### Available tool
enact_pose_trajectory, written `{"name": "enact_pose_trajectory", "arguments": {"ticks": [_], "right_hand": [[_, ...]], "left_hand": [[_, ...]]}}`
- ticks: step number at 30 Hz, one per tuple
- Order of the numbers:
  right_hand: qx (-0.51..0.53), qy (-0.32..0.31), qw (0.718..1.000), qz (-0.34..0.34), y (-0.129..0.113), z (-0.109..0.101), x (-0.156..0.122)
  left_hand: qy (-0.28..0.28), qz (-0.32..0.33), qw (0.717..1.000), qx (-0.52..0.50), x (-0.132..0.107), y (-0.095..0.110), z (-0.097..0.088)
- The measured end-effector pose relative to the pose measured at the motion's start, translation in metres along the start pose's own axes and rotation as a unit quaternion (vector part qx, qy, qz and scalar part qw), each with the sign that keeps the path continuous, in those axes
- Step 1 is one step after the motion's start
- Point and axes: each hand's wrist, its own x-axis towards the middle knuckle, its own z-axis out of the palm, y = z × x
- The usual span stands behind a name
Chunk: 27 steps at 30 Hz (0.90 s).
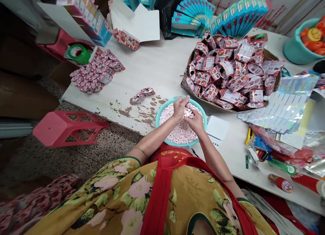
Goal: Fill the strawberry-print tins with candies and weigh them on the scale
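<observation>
A turquoise basin [160, 109] full of small pale pink candies [175, 135] sits at the table's front edge. Both my hands are over it, close together. My right hand [196, 121] curls around a small red-edged candy container [191, 117], with candies [188, 112] heaped at its opening. Against the container's other side, my left hand [179, 108] is closed with its fingers bent; what lies inside them is hidden. Two round printed candy containers [138, 98] lie on the table to the left of the basin.
Behind the basin to the right stands a carton [188, 87] heaped with printed candy containers. Shiny label sheets [276, 103] and a white pad [217, 127] lie at right. Bundled packets [95, 72] and green tape [79, 53] are at left. A pink stool [58, 128] stands on the floor.
</observation>
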Motion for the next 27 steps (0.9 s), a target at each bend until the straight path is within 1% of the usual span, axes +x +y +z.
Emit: {"name": "enact_pose_trajectory", "arguments": {"ticks": [3,6,10,13,16,19,23,27], "right_hand": [[0.009,-0.001,1.000,0.009,0.001,-0.002,-0.002],[-0.006,0.010,1.000,0.004,0.004,-0.002,-0.004],[-0.040,0.034,0.998,-0.044,0.008,0.000,-0.006],[-0.041,0.041,0.997,-0.055,0.011,0.002,-0.009],[-0.032,0.033,0.998,-0.050,0.015,0.005,-0.012],[-0.008,0.039,0.999,-0.035,0.019,0.007,-0.016],[0.048,0.044,0.997,-0.029,0.026,0.010,-0.020],[0.083,0.023,0.996,-0.027,0.033,0.015,-0.023]], "left_hand": [[-0.009,-0.004,1.000,-0.004,-0.003,0.000,0.001],[-0.028,0.009,1.000,0.008,-0.005,-0.002,0.001],[-0.004,0.048,0.998,0.040,-0.007,-0.005,0.000],[-0.005,0.061,0.997,0.049,-0.009,-0.010,-0.001],[-0.011,0.047,0.998,0.040,-0.013,-0.013,-0.001],[-0.041,0.020,0.998,0.048,-0.018,-0.012,-0.001],[-0.041,-0.009,0.998,0.051,-0.025,-0.010,-0.004],[-0.078,-0.030,0.996,0.032,-0.029,-0.012,-0.009]]}}
